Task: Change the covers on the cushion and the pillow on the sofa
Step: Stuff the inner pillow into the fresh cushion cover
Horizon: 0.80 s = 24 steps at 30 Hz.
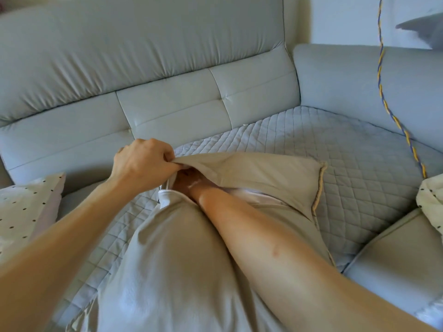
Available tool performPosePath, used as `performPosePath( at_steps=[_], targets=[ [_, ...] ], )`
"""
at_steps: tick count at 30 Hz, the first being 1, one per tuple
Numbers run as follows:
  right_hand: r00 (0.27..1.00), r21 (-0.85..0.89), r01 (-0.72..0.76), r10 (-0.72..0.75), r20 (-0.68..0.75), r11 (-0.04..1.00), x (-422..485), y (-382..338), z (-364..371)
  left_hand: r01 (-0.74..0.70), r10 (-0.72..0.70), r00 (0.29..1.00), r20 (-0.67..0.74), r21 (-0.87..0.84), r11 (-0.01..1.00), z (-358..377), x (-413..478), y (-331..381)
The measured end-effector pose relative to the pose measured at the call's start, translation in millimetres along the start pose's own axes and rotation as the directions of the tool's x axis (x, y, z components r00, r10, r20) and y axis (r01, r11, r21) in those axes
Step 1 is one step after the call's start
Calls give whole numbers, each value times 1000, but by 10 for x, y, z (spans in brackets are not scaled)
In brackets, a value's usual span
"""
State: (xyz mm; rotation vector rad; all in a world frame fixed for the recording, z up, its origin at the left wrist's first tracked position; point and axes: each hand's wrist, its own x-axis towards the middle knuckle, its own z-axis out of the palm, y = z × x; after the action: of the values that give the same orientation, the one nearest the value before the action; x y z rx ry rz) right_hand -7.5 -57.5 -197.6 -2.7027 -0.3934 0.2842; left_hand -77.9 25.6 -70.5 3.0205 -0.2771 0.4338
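The left grip (143, 161) is pinching the edge of the beige pillow cover (263, 173) at the mouth of its opening, fingers curled tight on a fold of cloth and lifting it off the sofa (167, 97). The right grip (189, 180) is reaching into that mouth. Only the wrist and the back of the hand are showing in the shadow, with the fingers buried under the flap, so I cannot tell whether it is closing on anything.

The pillow is lying on the quilted seat mat (347, 144) in the middle of the view, its long axis running from the near edge away toward the sofa back. The opening is cutting across it from left to right, and a strip of the white inner pillow (254, 194) is peeking out along the slit.

Here is what matters. The lifted flap is lying far and right of the left pinch, while the filled bulk is lying near, under the right forearm. So the right grip, already inside, looks the better placed to work the filling, with the left simply holding the mouth open. Whether the filling is going in or coming out, I cannot say.

A polka-dot cushion (26, 207) is sitting at the left, apart from both.
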Motion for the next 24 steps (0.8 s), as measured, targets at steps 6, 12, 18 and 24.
performPosePath(
  at_steps=[6,12,18,24],
  targets=[
    [997,-34,12,-15,-74,999,-597,-152,-366,29,-38,998,56,142,989,-109,-57,26],
    [989,115,108,-95,-115,988,-1618,-294,-784,-33,51,993,-109,157,987,-133,-327,202],
    [895,272,360,-247,-373,892,-2649,131,-888,-146,114,958,-263,-105,984,-87,-1024,400],
    [802,669,446,66,-594,595,-2871,334,-775,-175,78,964,-254,-383,907,206,-1611,467]
  ],
)
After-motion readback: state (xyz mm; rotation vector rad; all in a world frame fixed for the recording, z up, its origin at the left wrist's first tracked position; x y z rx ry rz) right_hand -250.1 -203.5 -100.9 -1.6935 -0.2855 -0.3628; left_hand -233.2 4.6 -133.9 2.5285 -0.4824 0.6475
